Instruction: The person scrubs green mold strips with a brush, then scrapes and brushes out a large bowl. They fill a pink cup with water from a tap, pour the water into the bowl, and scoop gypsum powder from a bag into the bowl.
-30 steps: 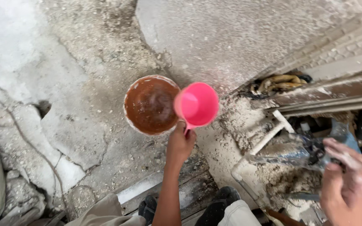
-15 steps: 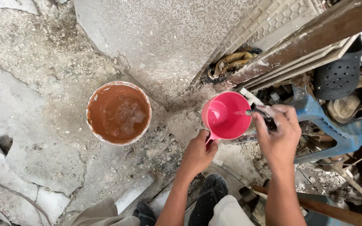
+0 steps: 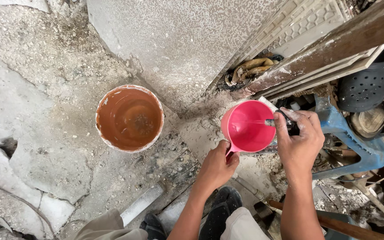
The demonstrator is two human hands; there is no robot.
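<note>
My left hand point(image 3: 218, 166) grips the handle of a pink plastic jug point(image 3: 247, 126), holding it upright just right of centre. At the jug's rim, my right hand point(image 3: 299, 141) is closed around a dark nozzle point(image 3: 273, 122), and a thin jet of water runs from it into the jug. To the left, a round bucket point(image 3: 130, 118) of brown muddy water stands on the rough concrete ground.
A plastered wall slab point(image 3: 183, 40) rises at top centre. Wooden planks point(image 3: 334, 44), a dark perforated basket point(image 3: 364, 86) and a blue frame point(image 3: 361, 146) crowd the right side. My dark shoes point(image 3: 218, 213) and a wooden handle point(image 3: 338, 224) are at the bottom. Rubble covers the ground.
The pink jug moved from beside the bucket to the right, under the nozzle. My right hand came in to the jug's rim, and water now flows into it.
</note>
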